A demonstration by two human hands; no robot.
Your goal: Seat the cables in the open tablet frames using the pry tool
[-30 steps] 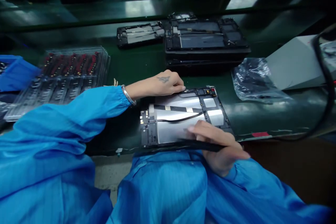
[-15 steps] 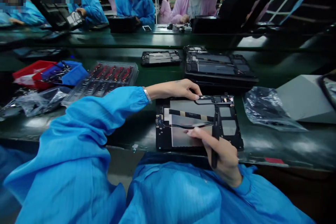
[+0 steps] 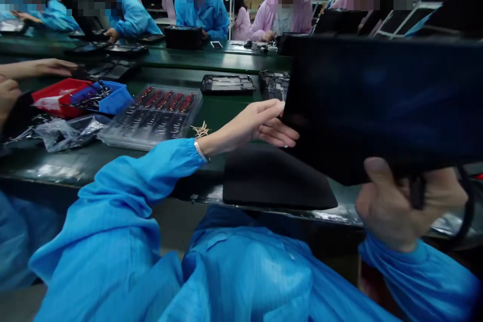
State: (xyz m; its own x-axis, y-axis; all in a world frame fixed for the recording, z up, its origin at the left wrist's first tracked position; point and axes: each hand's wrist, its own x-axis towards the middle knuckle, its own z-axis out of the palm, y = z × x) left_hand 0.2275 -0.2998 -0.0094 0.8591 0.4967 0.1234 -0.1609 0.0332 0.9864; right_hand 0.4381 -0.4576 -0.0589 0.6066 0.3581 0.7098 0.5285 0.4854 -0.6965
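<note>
A dark tablet-like panel (image 3: 381,105) is raised at the right, its smooth dark face toward me. My right hand (image 3: 400,201) grips its lower edge, thumb on the face, with a dark tool handle showing between the fingers. At the panel's left edge is my left hand (image 3: 266,123), fingers extended and apart; whether the fingertips touch it is unclear. Below the panel, a flat black mat (image 3: 277,181) lies at the front edge of the bench.
A clear tray of small parts (image 3: 158,115), a blue bin (image 3: 118,99), a red bin (image 3: 49,98) and a plastic bag (image 3: 71,131) stand left. Opened devices (image 3: 228,84) lie behind. Another person's hand (image 3: 56,67) reaches in at far left; people sit across.
The device has been lifted off the bench to the right and turned, uncovering the black mat. My left hand's fingers have spread. Another person's hands have appeared at the left.
</note>
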